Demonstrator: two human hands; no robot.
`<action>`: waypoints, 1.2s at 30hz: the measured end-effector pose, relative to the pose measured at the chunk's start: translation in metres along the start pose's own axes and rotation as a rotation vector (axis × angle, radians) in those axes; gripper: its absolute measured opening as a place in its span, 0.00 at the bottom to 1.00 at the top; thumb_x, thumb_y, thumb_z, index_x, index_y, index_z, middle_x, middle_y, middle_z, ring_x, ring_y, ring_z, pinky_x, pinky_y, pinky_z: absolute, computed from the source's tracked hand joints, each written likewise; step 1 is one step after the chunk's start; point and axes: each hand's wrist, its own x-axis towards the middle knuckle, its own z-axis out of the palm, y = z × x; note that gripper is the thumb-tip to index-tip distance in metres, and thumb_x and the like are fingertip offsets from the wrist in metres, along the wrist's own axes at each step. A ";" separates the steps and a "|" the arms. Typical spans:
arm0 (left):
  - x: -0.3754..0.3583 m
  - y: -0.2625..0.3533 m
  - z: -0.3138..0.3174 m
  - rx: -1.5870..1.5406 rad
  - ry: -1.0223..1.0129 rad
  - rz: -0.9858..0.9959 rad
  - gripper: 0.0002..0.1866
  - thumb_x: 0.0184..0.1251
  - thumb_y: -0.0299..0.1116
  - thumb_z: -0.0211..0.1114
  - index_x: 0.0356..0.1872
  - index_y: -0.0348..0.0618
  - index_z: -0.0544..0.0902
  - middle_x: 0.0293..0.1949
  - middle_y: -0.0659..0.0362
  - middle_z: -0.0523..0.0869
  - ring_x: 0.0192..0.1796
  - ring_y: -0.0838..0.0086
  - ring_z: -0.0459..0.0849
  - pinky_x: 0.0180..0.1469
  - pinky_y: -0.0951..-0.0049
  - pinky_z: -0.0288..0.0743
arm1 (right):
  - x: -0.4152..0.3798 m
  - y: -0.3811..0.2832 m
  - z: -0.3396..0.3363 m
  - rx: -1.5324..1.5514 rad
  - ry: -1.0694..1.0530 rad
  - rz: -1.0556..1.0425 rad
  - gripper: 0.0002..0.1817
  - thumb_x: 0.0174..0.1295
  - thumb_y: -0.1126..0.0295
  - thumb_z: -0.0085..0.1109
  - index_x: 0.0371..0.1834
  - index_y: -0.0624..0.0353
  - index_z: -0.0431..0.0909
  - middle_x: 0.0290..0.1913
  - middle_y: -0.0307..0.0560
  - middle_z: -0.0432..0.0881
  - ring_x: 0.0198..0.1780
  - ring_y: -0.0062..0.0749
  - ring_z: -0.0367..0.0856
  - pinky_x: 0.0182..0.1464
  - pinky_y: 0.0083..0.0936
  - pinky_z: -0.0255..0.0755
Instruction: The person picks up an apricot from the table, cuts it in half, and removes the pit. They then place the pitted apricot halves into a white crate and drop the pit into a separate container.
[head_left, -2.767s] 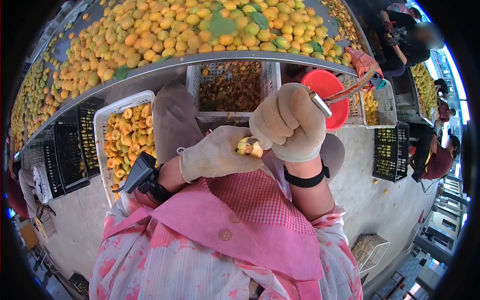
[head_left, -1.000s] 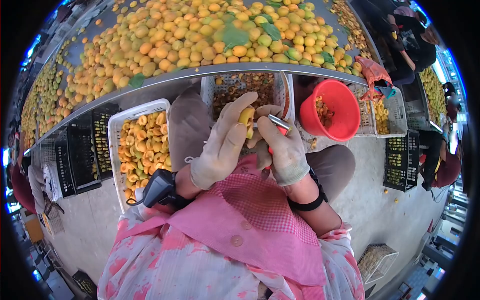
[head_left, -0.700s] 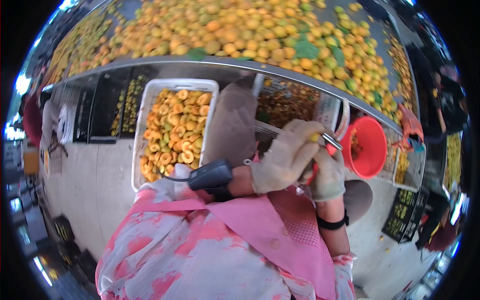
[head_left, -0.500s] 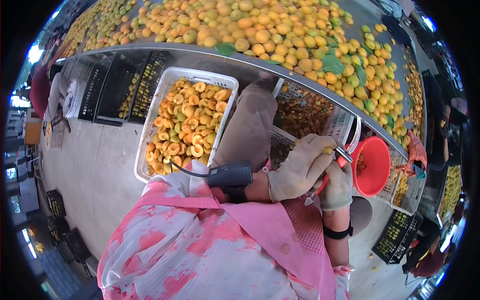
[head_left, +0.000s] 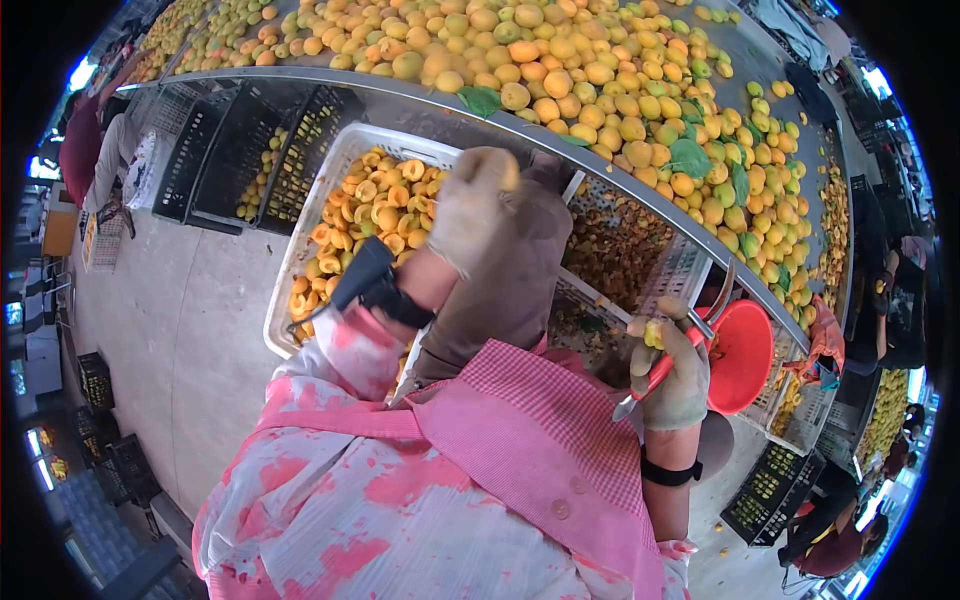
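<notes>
My gloved left hand (head_left: 470, 212), smeared by motion, is closed on a yellow-orange apricot piece (head_left: 511, 178) over my knee. It is close to the right edge of a white crate (head_left: 292, 262) filled with apricot halves (head_left: 385, 208). In my gloved right hand (head_left: 680, 375) is a red-handled tool (head_left: 660, 372) with a curved metal end. The same hand pinches a small yellow-green piece of fruit (head_left: 653, 333) at the fingertips. A red bucket (head_left: 745, 375) stands just beyond that hand.
A metal table (head_left: 400, 88) heaped with whole apricots (head_left: 560, 70) and a few leaves spans the front. Under it are a crate of brown scraps (head_left: 615, 245) and black crates (head_left: 225, 160). An orange-red bag (head_left: 825, 340) hangs at right. Other people are at both sides.
My left hand has left my right hand and swung left toward the crate of halves with an apricot piece. My right hand stays near the bucket with the tool and a piece of fruit.
</notes>
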 end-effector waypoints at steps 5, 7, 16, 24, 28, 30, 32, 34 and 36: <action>-0.024 -0.134 0.042 -0.679 0.090 -1.041 0.19 0.65 0.41 0.65 0.52 0.41 0.83 0.45 0.45 0.86 0.45 0.51 0.86 0.52 0.62 0.78 | 0.007 0.001 0.001 0.001 -0.004 0.053 0.16 0.67 0.68 0.48 0.56 0.59 0.71 0.36 0.50 0.85 0.21 0.24 0.75 0.17 0.19 0.62; -0.045 -0.179 0.062 -0.149 -0.124 -0.976 0.23 0.67 0.51 0.63 0.51 0.44 0.85 0.43 0.49 0.89 0.44 0.58 0.88 0.53 0.64 0.79 | 0.008 0.003 0.001 -0.026 -0.005 0.028 0.16 0.68 0.67 0.47 0.56 0.60 0.71 0.36 0.50 0.85 0.22 0.24 0.74 0.18 0.20 0.62; -0.037 -0.190 0.093 -0.020 -0.392 -1.151 0.26 0.64 0.55 0.64 0.52 0.47 0.85 0.43 0.50 0.89 0.48 0.61 0.88 0.52 0.64 0.78 | 0.021 0.002 0.000 0.026 0.028 0.051 0.16 0.67 0.67 0.48 0.55 0.60 0.71 0.37 0.50 0.84 0.21 0.25 0.74 0.17 0.21 0.65; -0.064 -0.256 0.106 0.622 -0.594 -0.233 0.18 0.62 0.32 0.61 0.54 0.46 0.82 0.49 0.46 0.85 0.46 0.53 0.86 0.48 0.57 0.82 | 0.029 0.004 -0.010 -0.162 0.005 -0.065 0.17 0.63 0.68 0.56 0.54 0.60 0.73 0.38 0.51 0.85 0.25 0.28 0.78 0.18 0.23 0.68; -0.055 -0.247 0.109 -0.269 -0.030 -0.771 0.13 0.69 0.36 0.61 0.48 0.40 0.84 0.36 0.54 0.88 0.37 0.69 0.85 0.41 0.68 0.79 | 0.032 0.004 -0.025 0.272 0.117 0.106 0.14 0.63 0.72 0.56 0.52 0.57 0.73 0.40 0.52 0.85 0.29 0.31 0.83 0.20 0.23 0.70; -0.034 -0.204 0.094 -0.404 0.073 -0.767 0.13 0.71 0.37 0.61 0.46 0.38 0.84 0.34 0.57 0.88 0.35 0.75 0.84 0.38 0.74 0.78 | 0.030 0.008 -0.037 0.347 0.182 0.143 0.13 0.63 0.72 0.56 0.52 0.55 0.73 0.40 0.53 0.85 0.30 0.33 0.84 0.22 0.24 0.71; -0.012 -0.148 0.081 -0.591 0.118 -0.850 0.11 0.72 0.35 0.61 0.46 0.38 0.83 0.35 0.60 0.87 0.33 0.79 0.84 0.36 0.80 0.77 | 0.032 0.015 -0.053 0.410 0.241 0.164 0.14 0.63 0.72 0.56 0.52 0.55 0.73 0.40 0.53 0.85 0.30 0.34 0.84 0.23 0.25 0.71; 0.006 -0.101 0.072 -0.624 0.077 -0.842 0.11 0.72 0.34 0.61 0.46 0.38 0.82 0.36 0.59 0.86 0.33 0.79 0.83 0.35 0.80 0.77 | 0.035 0.028 -0.068 0.451 0.285 0.214 0.15 0.63 0.72 0.55 0.54 0.53 0.73 0.41 0.52 0.86 0.33 0.36 0.86 0.24 0.26 0.72; 0.019 -0.050 0.063 -0.646 0.046 -0.814 0.10 0.73 0.33 0.61 0.47 0.38 0.82 0.37 0.60 0.86 0.33 0.80 0.82 0.36 0.80 0.77 | 0.040 0.044 -0.083 0.480 0.302 0.231 0.16 0.63 0.72 0.55 0.55 0.53 0.73 0.41 0.52 0.86 0.33 0.37 0.86 0.24 0.26 0.72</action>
